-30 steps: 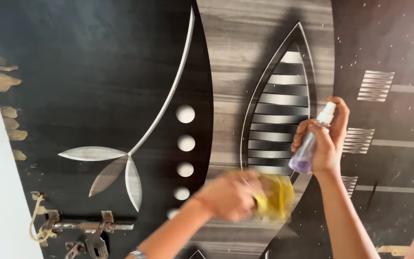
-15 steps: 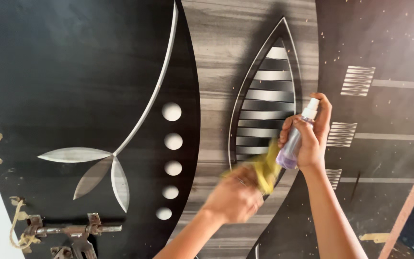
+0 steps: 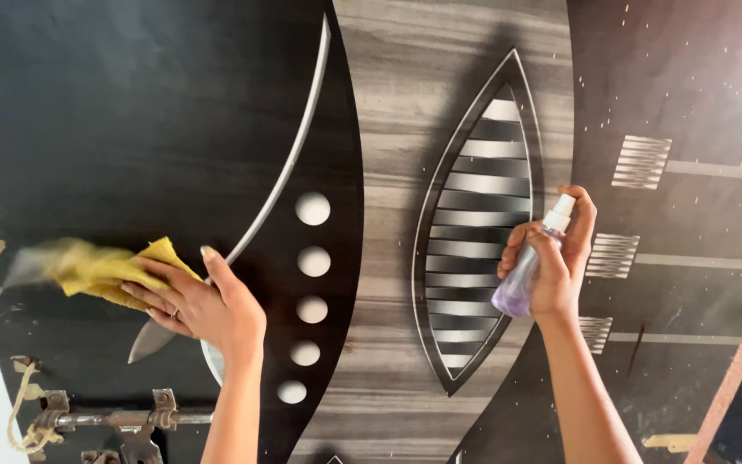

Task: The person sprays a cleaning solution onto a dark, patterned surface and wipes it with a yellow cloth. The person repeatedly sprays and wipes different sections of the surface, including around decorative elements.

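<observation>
Two items are in hand. Left hand (image 3: 203,305) presses a soft, limp yellow cloth (image 3: 100,268), bunched under flat fingers, against the dark door panel (image 3: 130,129). Right hand (image 3: 556,266) wraps a light, smooth spray bottle (image 3: 530,271) at mid-body, forefinger on the nozzle.

Both forearms are showing bare, with no sleeves reaching into view. The left hand (image 3: 203,305) is wearing a thin ring (image 3: 173,314) on one finger; its nails are looking short and unpainted. The right hand (image 3: 556,262) is wearing nothing that can be made out: no ring, no band at the wrist below it. Neither hand is wearing a glove.
</observation>
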